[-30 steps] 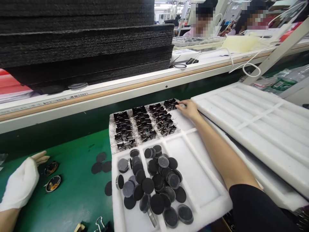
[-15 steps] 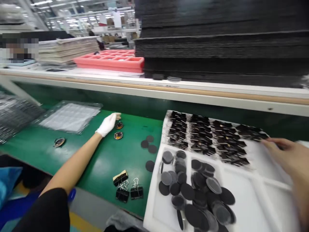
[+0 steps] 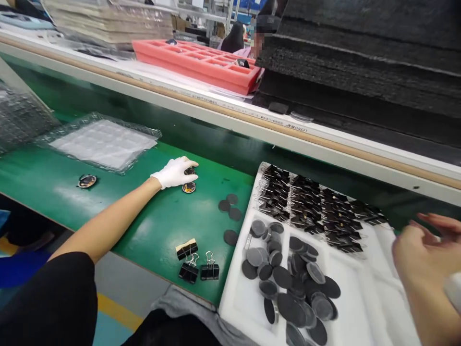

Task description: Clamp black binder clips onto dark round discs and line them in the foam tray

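Note:
My left hand [image 3: 176, 172], in a white glove, reaches over the green bench with thumb and fingers apart around a small round watch-like part [image 3: 189, 171]. The fingers partly cover it; a firm hold does not show. Just nearer lies a second round part [image 3: 188, 188] with a dark and amber face. My bare right hand [image 3: 421, 250] is raised over the right side of the white foam tray [image 3: 248, 226], its fingers apart and nothing visible in them. Left of it, rows of black binder clips [image 3: 306, 202] fill the tray's far part. Dark round discs [image 3: 291, 307] lie heaped in its nearer compartments.
Three loose binder clips [image 3: 209, 272] and several flat dark discs [image 3: 231, 237] lie on the bench. Another round part [image 3: 87, 181] and a clear plastic tray [image 3: 104, 144] are at left. Above runs a shelf [image 3: 216, 108] with a pink foam tray [image 3: 201, 67] and black sheets [image 3: 360, 72].
My left hand has shifted onto the farther round part, its fingers now spread around it. My right hand has moved away from the binder clips. The view has tilted and turned.

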`<state>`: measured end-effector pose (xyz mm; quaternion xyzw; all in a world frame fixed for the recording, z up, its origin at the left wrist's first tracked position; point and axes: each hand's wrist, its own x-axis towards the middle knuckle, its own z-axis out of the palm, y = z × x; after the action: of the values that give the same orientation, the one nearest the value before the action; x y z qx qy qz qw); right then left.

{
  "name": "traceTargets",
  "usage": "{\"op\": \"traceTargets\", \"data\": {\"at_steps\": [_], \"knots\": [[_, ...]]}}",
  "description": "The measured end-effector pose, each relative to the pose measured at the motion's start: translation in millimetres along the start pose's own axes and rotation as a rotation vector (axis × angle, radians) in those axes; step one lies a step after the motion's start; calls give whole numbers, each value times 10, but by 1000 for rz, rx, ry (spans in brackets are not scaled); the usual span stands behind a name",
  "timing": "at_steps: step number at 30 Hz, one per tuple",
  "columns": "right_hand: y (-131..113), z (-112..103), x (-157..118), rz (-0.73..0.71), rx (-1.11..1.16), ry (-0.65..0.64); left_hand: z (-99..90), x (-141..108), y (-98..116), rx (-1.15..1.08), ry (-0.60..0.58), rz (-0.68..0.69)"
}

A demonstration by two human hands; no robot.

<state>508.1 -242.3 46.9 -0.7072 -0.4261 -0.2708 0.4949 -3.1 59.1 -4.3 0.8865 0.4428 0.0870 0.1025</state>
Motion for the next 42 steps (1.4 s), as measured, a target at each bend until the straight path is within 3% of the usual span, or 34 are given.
{"op": "traceTargets", "data": {"at_steps": [2, 5, 7, 10, 13, 16, 19, 21, 25, 27, 29, 32, 35, 37, 42], "knots": [[-483, -35, -43, -172, 141, -66, 13, 13, 12, 14, 40, -14], [-1186, -25, -192, -523, 129, -635, 3, 26, 6, 20, 76, -16], [-1598, 81, -331, -728, 129, -883, 11, 29, 32, -32, 120, -1], [-2094, 367, -506, -868, 48, -1082, 63, 27, 129, -126, 151, 105], [-2411, 606, -504, -904, -218, -1205, 99, 15, 211, -135, 101, 193], [-2479, 642, -370, -815, -427, -1343, 25, -39, 250, -172, 170, 147], [-2326, 556, -341, -711, -479, -1458, -127, -163, 368, -107, 176, 88], [-2169, 505, -434, -682, -482, -1486, -206, -283, 517, 19, 62, 166], [-1871, 473, -660, -664, -363, -1440, -270, -516, 766, 301, -192, 479], [-1776, 471, -677, -634, -266, -1426, -316, -574, 768, 362, -268, 513], [-1739, 469, -624, -589, -179, -1411, -392, -582, 698, 355, -280, 451], [-1803, 482, -498, -547, -119, -1349, -485, -528, 570, 370, -173, 205], [-1981, 562, -416, -537, -80, -1336, -444, -437, 509, 389, -204, 44], [-2131, 685, -407, -546, -34, -1357, -345, -374, 509, 360, -230, 83], [-2499, 1249, -544, -496, 133, -1394, -102, -284, 538, 241, -115, 205]]}}
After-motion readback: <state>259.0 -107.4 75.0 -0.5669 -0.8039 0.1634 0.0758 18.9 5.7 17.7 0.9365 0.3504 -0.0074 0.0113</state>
